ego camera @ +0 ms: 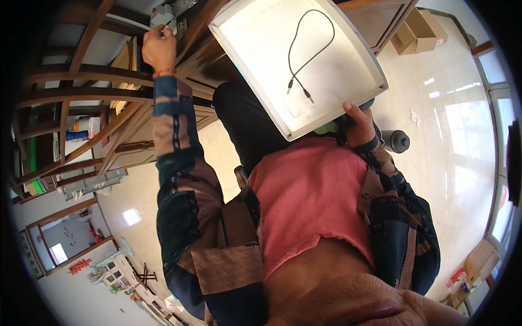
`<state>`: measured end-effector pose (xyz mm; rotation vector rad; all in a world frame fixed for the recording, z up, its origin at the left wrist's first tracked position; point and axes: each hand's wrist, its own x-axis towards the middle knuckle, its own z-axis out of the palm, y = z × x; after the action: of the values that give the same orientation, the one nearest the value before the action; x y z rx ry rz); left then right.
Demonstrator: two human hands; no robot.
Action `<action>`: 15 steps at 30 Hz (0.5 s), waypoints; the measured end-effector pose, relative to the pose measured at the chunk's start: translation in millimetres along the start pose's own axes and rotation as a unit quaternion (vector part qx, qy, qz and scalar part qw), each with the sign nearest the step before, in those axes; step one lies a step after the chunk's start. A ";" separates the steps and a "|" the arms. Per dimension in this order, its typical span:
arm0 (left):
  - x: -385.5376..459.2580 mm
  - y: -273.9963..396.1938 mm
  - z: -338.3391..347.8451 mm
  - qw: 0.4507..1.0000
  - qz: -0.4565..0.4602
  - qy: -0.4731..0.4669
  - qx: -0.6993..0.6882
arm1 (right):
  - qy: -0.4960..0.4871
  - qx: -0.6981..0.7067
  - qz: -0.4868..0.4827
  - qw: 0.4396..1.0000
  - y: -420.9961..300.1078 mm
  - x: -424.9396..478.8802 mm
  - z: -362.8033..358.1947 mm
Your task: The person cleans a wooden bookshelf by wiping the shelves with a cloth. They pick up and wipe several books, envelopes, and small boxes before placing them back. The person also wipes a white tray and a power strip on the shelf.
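Note:
My left hand (pixel 160 48), with a red bracelet at the wrist, is raised to a wooden shelf at the upper left. Its fingers are curled together beside a white object (pixel 162 17); whether anything is between them cannot be told. With the thumb over the near rim, my right hand (pixel 359 127) holds a shallow white box (pixel 261 77) by its corner; the other fingers are mostly hidden below. Inside the box lies a thin black audio cable (pixel 313 61), looped and crossing itself, with its two jack plugs side by side near the box's middle.
Wooden shelving (pixel 85 74) with books and folders fills the left side. A dark cylindrical bottle (pixel 397 141) is on the tiled floor to the right. An opened cardboard box (pixel 418 34) lies at the upper right. Further cardboard (pixel 479 261) is at the lower right.

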<state>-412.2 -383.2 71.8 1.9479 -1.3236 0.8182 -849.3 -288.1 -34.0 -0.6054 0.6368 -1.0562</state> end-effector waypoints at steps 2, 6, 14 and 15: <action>-18.4 43.2 -37.5 0.981 0.027 0.023 -0.189 | -0.021 -0.025 0.008 0.999 0.4 2.5 -5.6; -76.8 130.2 -66.3 0.938 0.242 -0.127 -0.212 | -0.014 -0.004 0.000 1.000 4.7 3.1 -9.7; -121.2 185.9 -53.3 0.897 0.212 -0.380 -0.075 | -0.021 -0.032 -0.023 0.999 1.5 -3.6 -0.4; -121.2 186.0 -49.0 0.897 0.196 -0.390 -0.075 | -0.022 -0.062 -0.024 0.998 1.1 -4.4 -3.0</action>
<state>-630.9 -332.4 36.2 1.9772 -2.2200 0.0451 -852.4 -284.1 -36.0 -0.7539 0.6551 -1.0500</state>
